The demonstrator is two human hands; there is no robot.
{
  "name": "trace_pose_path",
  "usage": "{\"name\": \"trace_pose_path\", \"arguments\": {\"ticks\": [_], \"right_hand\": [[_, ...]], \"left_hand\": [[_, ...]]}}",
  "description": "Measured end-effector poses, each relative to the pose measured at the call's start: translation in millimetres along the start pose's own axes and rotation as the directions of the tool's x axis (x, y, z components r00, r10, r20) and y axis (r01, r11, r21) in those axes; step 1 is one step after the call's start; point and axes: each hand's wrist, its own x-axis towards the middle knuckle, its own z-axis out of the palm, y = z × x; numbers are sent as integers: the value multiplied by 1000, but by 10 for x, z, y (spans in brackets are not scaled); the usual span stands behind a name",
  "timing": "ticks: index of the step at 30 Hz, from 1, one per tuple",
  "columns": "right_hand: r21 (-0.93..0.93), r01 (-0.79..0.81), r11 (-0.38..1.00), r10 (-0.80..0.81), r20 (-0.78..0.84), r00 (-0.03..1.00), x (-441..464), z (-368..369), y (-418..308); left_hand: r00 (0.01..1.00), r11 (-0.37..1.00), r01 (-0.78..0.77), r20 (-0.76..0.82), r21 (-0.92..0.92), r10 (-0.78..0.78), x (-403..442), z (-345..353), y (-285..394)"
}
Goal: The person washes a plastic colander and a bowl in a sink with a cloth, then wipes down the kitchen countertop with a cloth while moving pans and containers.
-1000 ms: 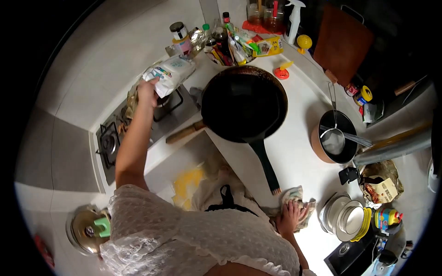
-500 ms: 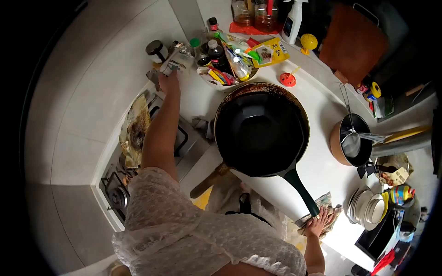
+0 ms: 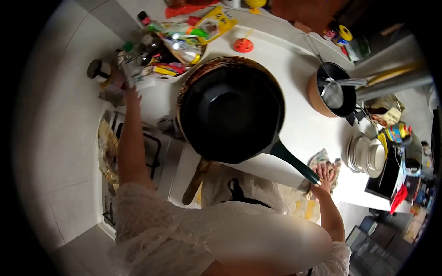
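Note:
My left hand [image 3: 132,95] reaches to the back left corner, at the lower end of a whitish packet [image 3: 130,66]. Its fingers are blurred, so their grip is unclear. Beside the packet are a dark-lidded jar [image 3: 99,70] and a bowl [image 3: 177,78] of bottles and sachets. My right hand [image 3: 325,175] lies with spread fingers on a crumpled patterned cloth [image 3: 317,162] at the counter's front edge. A black pan [image 3: 230,110] with a dark green handle [image 3: 294,161] rests in a larger wok [image 3: 184,87]; the handle's tip is close to my right hand.
At the left is a gas stove [image 3: 156,158] with stained foil [image 3: 108,152]. A copper-coloured pot [image 3: 317,94] holding a strainer [image 3: 332,95] stands at the right, near stacked plates [image 3: 361,154] and a dark sink [image 3: 380,181]. A red lid [image 3: 243,45] lies behind the wok.
The packet went from above the stove to the back corner with my left hand. My right hand stays on the cloth, now further right in view. The view has shifted.

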Motion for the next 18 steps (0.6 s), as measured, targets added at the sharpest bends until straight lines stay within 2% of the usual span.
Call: {"name": "trace_pose_path", "arguments": {"ticks": [1,2,4,5,6,8,10,12,14,15,17,18], "right_hand": [[2,65,998,-65,4,998,-7,27,19],[-2,144,990,-144,2,990,73,76,55],[-61,348,935,-353,-137,925,263,118,79],[-92,407,909,-414,-87,906,308,-101,15],[-153,470,870,-489,-128,863,423,-159,-2],[-380,522,763,-640,-332,693,802,58,83],[-101,568,816,-576,-76,814,897,-440,-143],[-172,613,771,-635,-137,760,1158,-658,-284],[-192,640,744,-668,-217,712,1493,-872,-466],[-173,633,754,-655,-251,712,1641,-994,-556],[-157,609,778,-626,-279,728,1909,-1286,-740],[-208,579,788,-615,-280,737,2057,-1415,-820]], "left_hand": [[966,981,193,-170,-13,-192,-548,186,258],[975,988,154,-160,-34,-157,-824,95,204],[989,991,94,-104,-95,-104,-982,-307,-85],[995,999,44,-84,-27,-46,-1264,-425,-136],[998,999,-12,-66,43,15,-1565,-531,-175],[992,998,-6,124,56,-1,-1804,-887,-430],[983,990,49,167,129,-70,-2160,-1130,-657],[953,977,-15,298,214,-50,-2586,-1258,-855],[947,895,-151,320,419,10,-3093,-1180,-1043],[953,895,-147,303,421,15,-3312,-1106,-1049],[840,713,-384,542,586,7,-3690,-957,-1008],[854,713,-370,520,595,10,-3804,-889,-1026]]}}
